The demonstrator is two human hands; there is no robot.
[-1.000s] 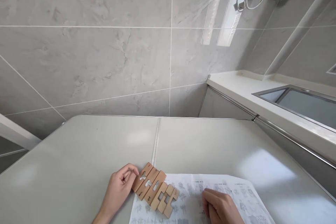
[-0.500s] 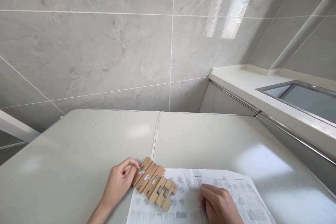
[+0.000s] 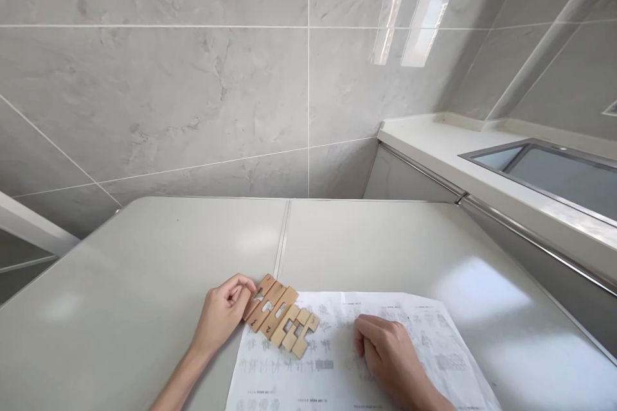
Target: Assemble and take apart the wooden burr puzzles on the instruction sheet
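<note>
Several flat wooden puzzle pieces (image 3: 281,314) lie side by side, partly over the left edge of a printed paper sheet (image 3: 347,372). They have dark numbers and cut-out gaps in the middle, and the pale ones at the right are stepped in outline. At the left end of the row is my left hand (image 3: 224,311), its fingers curled and the tips against the outermost piece. My right hand (image 3: 388,350) rests loosely closed on the sheet, apart from the pieces. Its fingertips are tucked under, and nothing shows in it.
The pale table (image 3: 193,250) has a seam (image 3: 284,237) down its middle. A grey tiled wall (image 3: 202,90) rises behind it. To the right runs a white counter (image 3: 424,141) with a sink (image 3: 554,173) and a metal rail along its front.
The camera view has tilted slightly, so the table, sheet and pieces appear higher and a little further left. Both hands keep nearly the same pose and place on the table.
</note>
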